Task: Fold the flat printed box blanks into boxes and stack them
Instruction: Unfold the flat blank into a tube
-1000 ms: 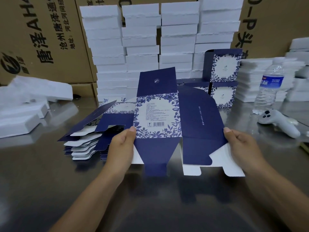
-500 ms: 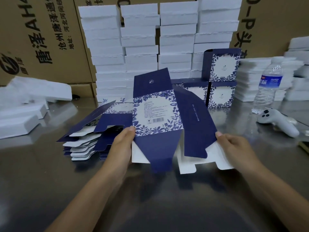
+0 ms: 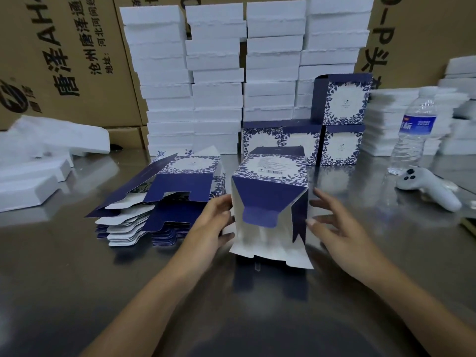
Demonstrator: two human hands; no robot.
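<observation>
**Half-formed box between two hands**

The left hand (image 3: 213, 224) grips the left wall of a half-folded navy and white floral cardboard box (image 3: 270, 197), fingers curled round its edge. The right hand (image 3: 337, 228), fingers straight and spread, touches the right wall with its fingertips. The box's loose flaps face the person. A pile of flat printed blanks (image 3: 154, 207) lies just left on the shiny metal table (image 3: 77, 266). Finished floral boxes (image 3: 340, 140) stand behind.

Single head-worn wide-angle view. Looks forward and down across the bench (image 3: 77, 279) from the person's side, close in. Left forearm (image 3: 144, 305) and right forearm (image 3: 386, 292) enter at the bottom edge. Cardboard cartons (image 3: 77, 60) close off the far end.
</observation>
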